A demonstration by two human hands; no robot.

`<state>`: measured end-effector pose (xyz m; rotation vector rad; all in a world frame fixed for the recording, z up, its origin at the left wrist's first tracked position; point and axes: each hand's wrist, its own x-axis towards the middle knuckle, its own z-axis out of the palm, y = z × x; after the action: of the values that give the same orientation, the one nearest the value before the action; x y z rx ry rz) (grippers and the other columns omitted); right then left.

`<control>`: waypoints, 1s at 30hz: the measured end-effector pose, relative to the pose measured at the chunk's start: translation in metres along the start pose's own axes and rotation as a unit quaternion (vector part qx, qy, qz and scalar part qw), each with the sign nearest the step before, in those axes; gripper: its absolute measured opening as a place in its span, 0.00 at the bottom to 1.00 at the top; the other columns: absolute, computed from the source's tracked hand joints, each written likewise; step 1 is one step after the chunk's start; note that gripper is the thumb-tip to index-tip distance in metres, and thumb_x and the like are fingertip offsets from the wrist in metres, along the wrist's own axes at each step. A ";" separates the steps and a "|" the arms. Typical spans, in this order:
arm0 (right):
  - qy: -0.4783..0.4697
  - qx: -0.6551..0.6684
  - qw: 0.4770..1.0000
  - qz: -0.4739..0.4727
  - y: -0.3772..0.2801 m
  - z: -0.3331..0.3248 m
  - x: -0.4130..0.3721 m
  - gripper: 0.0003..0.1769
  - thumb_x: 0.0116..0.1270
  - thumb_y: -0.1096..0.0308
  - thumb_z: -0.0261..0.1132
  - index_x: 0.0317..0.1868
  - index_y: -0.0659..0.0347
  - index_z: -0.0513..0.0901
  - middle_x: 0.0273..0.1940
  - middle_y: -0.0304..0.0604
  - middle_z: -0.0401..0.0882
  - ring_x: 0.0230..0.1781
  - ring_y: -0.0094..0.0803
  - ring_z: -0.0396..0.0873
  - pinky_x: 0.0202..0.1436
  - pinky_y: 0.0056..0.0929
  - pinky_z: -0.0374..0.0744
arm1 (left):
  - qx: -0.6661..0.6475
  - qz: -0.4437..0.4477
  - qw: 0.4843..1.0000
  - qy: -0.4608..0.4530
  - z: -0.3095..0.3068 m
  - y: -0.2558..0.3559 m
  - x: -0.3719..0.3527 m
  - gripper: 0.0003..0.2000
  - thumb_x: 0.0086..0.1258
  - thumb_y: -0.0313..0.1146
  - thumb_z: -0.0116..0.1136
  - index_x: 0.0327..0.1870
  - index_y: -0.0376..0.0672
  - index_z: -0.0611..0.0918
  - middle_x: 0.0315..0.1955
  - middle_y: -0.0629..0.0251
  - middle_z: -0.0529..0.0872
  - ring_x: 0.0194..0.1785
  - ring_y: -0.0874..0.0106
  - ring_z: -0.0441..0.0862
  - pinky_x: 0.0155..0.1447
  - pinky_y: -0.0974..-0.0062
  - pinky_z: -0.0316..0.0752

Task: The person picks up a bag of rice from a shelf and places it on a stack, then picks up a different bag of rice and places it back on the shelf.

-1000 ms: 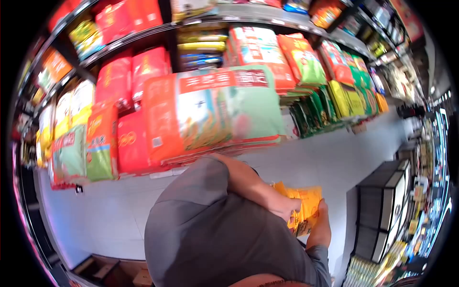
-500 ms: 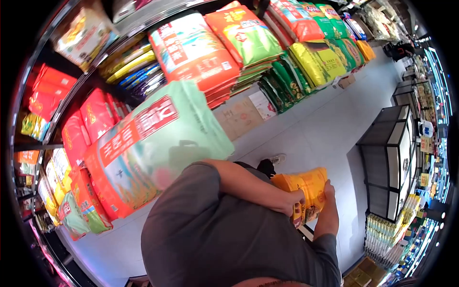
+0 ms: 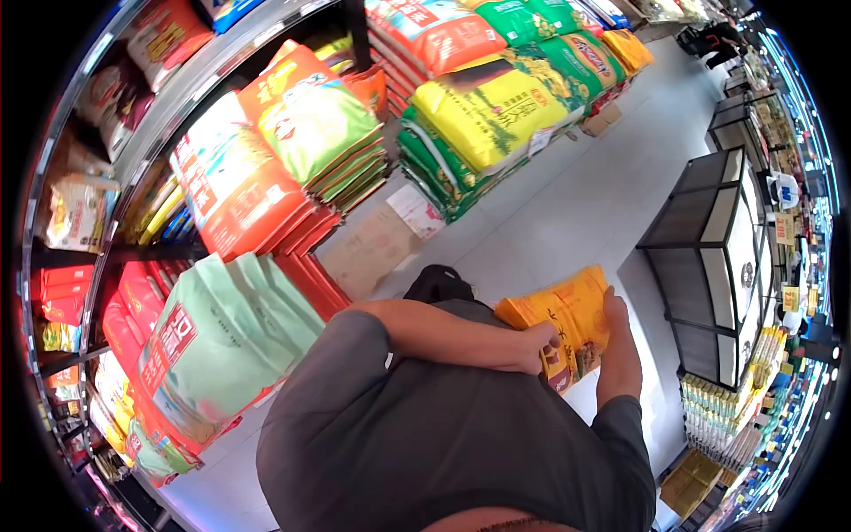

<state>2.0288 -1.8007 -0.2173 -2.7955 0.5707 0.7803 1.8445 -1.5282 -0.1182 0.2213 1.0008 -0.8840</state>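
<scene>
A yellow-orange printed bag [image 3: 567, 306], likely rice like those around it, is held in front of my body. My left hand [image 3: 542, 346] is closed on its near side, fingers curled into the packaging. At its right edge, my right hand [image 3: 613, 309] grips the bag; part of those fingers is hidden behind it. The bag's lower end shows darker printed pictures and lies close to my shirt.
To the left stand a large pale-green rice bag [image 3: 239, 328], stacked orange-red bags [image 3: 235, 199] and yellow bags [image 3: 496, 111]. A shelf [image 3: 213, 62] rises behind them. A black-framed display stand [image 3: 709, 266] is on the right, beyond the grey floor [image 3: 567, 204].
My view has turned and moved forward along the aisle, so the stacks have shifted left. Both hands keep hold of the yellow-orange bag.
</scene>
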 end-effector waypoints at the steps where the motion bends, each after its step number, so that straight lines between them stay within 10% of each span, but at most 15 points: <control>1: 0.003 -0.001 1.000 0.001 0.011 -0.005 0.032 0.44 0.70 0.38 0.33 0.54 0.74 0.77 0.54 0.65 0.76 0.57 0.56 0.74 0.60 0.47 0.70 | 0.001 -0.001 1.000 -0.003 0.017 0.011 0.003 0.11 0.54 0.19 0.53 0.36 0.42 0.70 0.31 0.63 0.67 0.31 0.68 0.70 0.38 0.69 0.77; 22: 0.053 -0.041 0.998 0.016 -0.035 -0.201 0.265 0.43 0.72 0.40 0.33 0.52 0.76 0.77 0.53 0.67 0.76 0.58 0.58 0.72 0.60 0.48 0.69 | 0.146 -0.089 0.985 0.002 0.284 0.235 0.104 0.13 0.54 0.22 0.53 0.39 0.42 0.67 0.29 0.65 0.63 0.27 0.70 0.64 0.34 0.70 0.69; 25: 0.005 -0.058 0.997 0.046 -0.024 -0.209 0.303 0.31 0.75 0.49 0.33 0.60 0.63 0.71 0.52 0.66 0.76 0.56 0.60 0.73 0.59 0.52 0.69 | 0.145 -0.106 0.984 0.008 0.314 0.254 0.122 0.13 0.54 0.21 0.53 0.39 0.42 0.68 0.29 0.64 0.63 0.27 0.70 0.64 0.34 0.70 0.68; 30: 0.040 0.006 0.997 0.072 -0.019 -0.233 0.365 0.44 0.71 0.40 0.34 0.53 0.77 0.77 0.51 0.66 0.78 0.56 0.57 0.75 0.59 0.46 0.70 | 0.160 -0.124 0.979 0.020 0.368 0.286 0.167 0.12 0.54 0.21 0.52 0.39 0.42 0.68 0.30 0.64 0.64 0.28 0.70 0.64 0.35 0.69 0.68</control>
<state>2.4313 -1.9613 -0.2122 -2.8091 0.7972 0.6890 2.3288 -1.6330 -0.1132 0.3930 0.9314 -1.2734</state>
